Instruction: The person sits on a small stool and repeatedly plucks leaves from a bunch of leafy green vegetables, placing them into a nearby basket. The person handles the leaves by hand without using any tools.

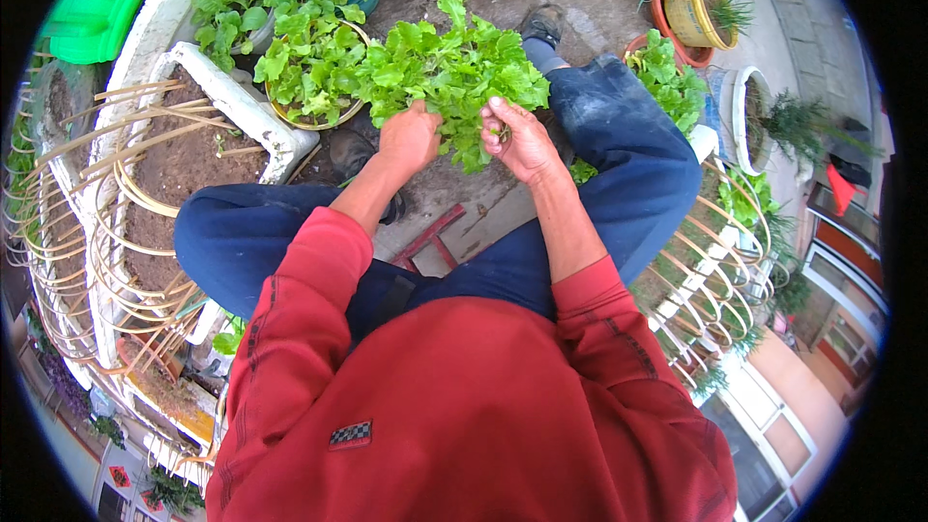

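Note:
Between my knees stands a dense clump of light green leafy plants, its container hidden beneath the leaves. My left hand is at the near left edge of the clump, back of the hand up, its fingers curled in against the leaves; whether it grips a leaf or stem cannot be told. My right hand is at the near right edge, palm partly turned up, with thumb and fingers bent towards each other around something small and dark that I cannot make out. A round yellow-rimmed pot of similar greens stands just to the left.
A white foam planter with soil and thin bamboo strips lies left. Bent hoops arch over a bed at right. Potted plants, including a yellow pot, stand at upper right. A red metal frame lies between my legs.

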Motion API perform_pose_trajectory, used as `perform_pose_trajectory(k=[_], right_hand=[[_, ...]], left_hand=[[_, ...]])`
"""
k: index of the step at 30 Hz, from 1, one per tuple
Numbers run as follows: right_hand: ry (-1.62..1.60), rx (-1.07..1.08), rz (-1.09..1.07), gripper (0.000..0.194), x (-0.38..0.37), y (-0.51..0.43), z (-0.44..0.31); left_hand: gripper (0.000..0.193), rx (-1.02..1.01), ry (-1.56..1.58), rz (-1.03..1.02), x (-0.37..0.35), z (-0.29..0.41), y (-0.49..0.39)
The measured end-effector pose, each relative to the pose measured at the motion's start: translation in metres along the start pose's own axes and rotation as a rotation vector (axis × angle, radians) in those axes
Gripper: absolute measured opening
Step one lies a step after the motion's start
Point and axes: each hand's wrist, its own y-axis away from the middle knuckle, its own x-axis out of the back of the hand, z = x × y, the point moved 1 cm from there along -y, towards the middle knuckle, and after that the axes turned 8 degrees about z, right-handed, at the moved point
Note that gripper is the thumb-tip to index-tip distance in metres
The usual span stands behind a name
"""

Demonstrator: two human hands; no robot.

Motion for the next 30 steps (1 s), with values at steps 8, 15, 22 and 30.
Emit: perform_pose_trajectory(k=[8, 15, 22, 30], right_hand=[[0.847, 0.107, 0.056, 0.031, -0.017, -0.02, 0.023], [1.316, 0.228, 0.132, 0.041, -0.031, -0.067, 0.045], [0.546, -0.119, 0.252, 0.037, -0.005, -0.067, 0.033], [0.989, 0.186, 0.135, 0.054, -0.013, -0.06, 0.036]], left_hand=[[0.009, -0.051, -0.112, -0.028, 0.001, -0.008, 0.018], [0.013, -0.015, -0.073, -0.034, 0.002, -0.008, 0.024], [0.019, 0.029, -0.079, -0.107, 0.013, 0.0, 0.021], [0.02, 0.066, -0.038, -0.098, 0.021, 0.002, 0.015]])
